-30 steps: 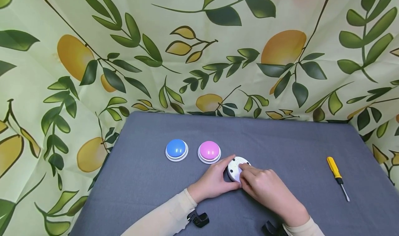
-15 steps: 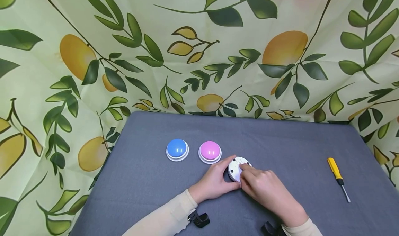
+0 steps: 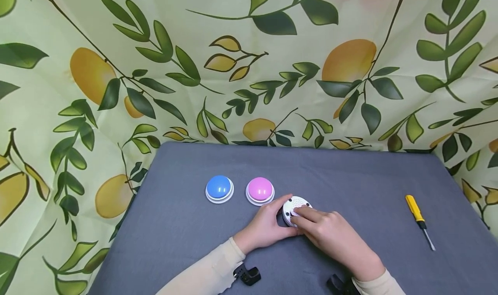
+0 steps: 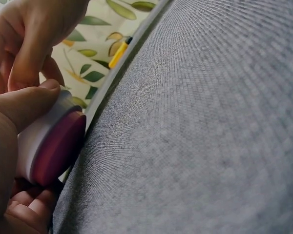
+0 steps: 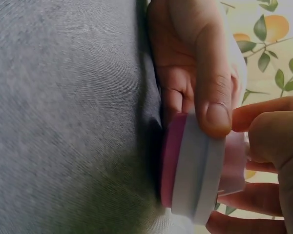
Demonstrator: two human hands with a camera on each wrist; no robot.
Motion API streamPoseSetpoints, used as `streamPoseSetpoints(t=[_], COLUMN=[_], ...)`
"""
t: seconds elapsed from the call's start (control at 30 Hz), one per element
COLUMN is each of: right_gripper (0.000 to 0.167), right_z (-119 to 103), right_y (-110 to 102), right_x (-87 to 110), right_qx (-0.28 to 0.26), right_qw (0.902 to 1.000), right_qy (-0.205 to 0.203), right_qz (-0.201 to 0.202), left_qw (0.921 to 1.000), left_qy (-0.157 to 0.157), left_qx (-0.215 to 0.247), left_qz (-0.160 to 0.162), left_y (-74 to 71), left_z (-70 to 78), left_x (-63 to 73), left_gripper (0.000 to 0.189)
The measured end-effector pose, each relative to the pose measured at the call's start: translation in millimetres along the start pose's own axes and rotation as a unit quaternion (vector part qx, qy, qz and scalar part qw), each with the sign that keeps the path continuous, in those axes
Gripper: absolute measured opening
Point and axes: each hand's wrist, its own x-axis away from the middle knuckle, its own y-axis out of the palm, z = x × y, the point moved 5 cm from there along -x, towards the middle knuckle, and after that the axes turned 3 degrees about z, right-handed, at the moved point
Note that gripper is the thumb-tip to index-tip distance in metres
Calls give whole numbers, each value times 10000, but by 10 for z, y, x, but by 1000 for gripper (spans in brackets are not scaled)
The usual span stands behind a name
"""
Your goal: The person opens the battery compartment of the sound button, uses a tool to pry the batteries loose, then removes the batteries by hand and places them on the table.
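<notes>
Spreading beyond the grip, a leaf-and-fruit cloth (image 3: 288,156) made the backdrop, and the grey table (image 3: 362,187) lay beneath both hands. From the near side came the left sleeve (image 3: 206,267), and past its cuff the left hand (image 3: 264,228) held an upturned button (image 5: 193,168) between thumb and fingers, spread only as wide as the button's rim. The right hand (image 3: 328,234) met that hold from the right, its fingers bent over the white underside. Half a second earlier, one forefinger reached across the underside; now two fingertips showed there, set apart, while the left hand's hold looked unchanged. Well to the right of the grip lay the screwdriver (image 3: 419,221), yellow handle away and tip toward the near side. Just left of the grip and a little farther off sat the pink button (image 3: 260,190), with the blue button (image 3: 219,188) beyond it; both kept their places. Smallest, a pale flap (image 5: 233,163) stood out from the held button's underside among the right fingers; whether they pinched it, I could not tell.
</notes>
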Motion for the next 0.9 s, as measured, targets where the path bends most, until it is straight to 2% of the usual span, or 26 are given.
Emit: streamPoseSetpoints(t=[0.07,0.17,0.33,0.47,0.5,0.63,0.77,0.9], right_gripper=[44,26,26,45,46,20,37,36], right_z=[3,26,110,213,241,380,574,813], right_y=[-5,-29,-105,-178,-198,-265,-306,-358], right_x=[-4,-5,24,62,71,119,183,277], right_qx=[-2,-47,-153,-104,-75,-9,17,176], right_qw=[10000,10000,9994,9975,9967,9925,9846,9711], right_qy=[-31,0,292,689,784,1113,1611,2249], right_qz=[-19,-75,-50,138,200,502,683,778], left_qw=[10000,9999,9998,9997,9996,9993,9994,9996], left_qy=[-25,-48,-9,-107,-148,-209,-177,-115], left_qx=[5,91,199,207,227,282,285,265], left_qz=[-3,4,5,-65,-87,-89,4,55], left_y=[1,-1,1,12,16,16,5,24], left_z=[-10,-15,-6,-2,-1,8,19,16], left_x=[9,13,-1,3,5,10,12,5], left_gripper=[91,91,90,92,93,94,93,93])
